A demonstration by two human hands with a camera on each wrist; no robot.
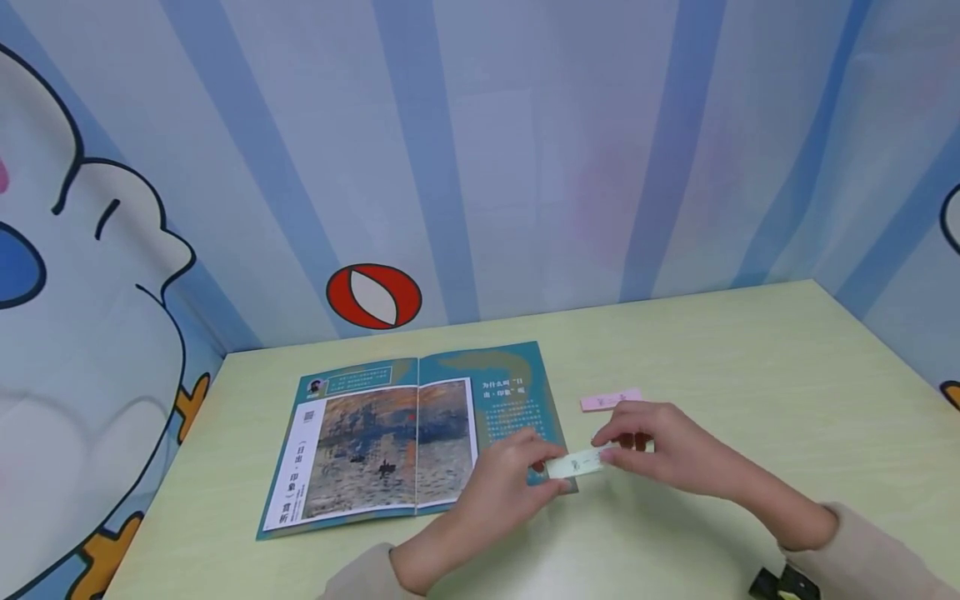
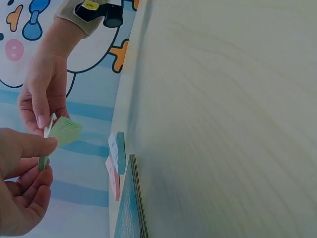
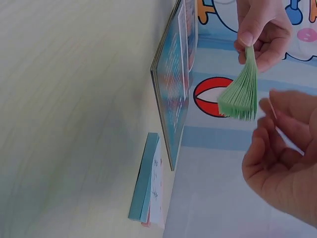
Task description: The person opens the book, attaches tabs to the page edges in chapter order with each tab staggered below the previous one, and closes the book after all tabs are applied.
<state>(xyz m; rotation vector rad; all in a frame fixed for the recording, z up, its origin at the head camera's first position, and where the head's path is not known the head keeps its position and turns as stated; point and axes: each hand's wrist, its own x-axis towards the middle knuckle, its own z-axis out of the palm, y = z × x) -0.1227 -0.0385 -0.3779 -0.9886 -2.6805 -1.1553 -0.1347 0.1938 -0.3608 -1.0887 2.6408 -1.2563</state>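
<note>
My left hand [image 1: 517,475] pinches one end of a narrow pad of green sticky notes [image 3: 240,96] between thumb and fingers, above the lower right corner of an open magazine [image 1: 375,442]. The pad's loose end fans out in many thin leaves. On its upper face is a pale printed top sheet [image 1: 576,463]. At the other end, my right hand [image 1: 663,446] pinches the thin edge of that sheet with thumb and forefinger. Behind the right hand lies a pink sticky note pad [image 1: 609,400], and a teal-edged pad [image 3: 145,178] lies beside it.
The magazine shows a harbour painting across both pages, on a pale wood-grain table [image 1: 787,358]. A striped blue cloth backdrop [image 1: 510,167] with cartoon figures rises behind the table's far edge. Near the right cuff, a black wrist-worn device [image 1: 783,583] shows at the bottom.
</note>
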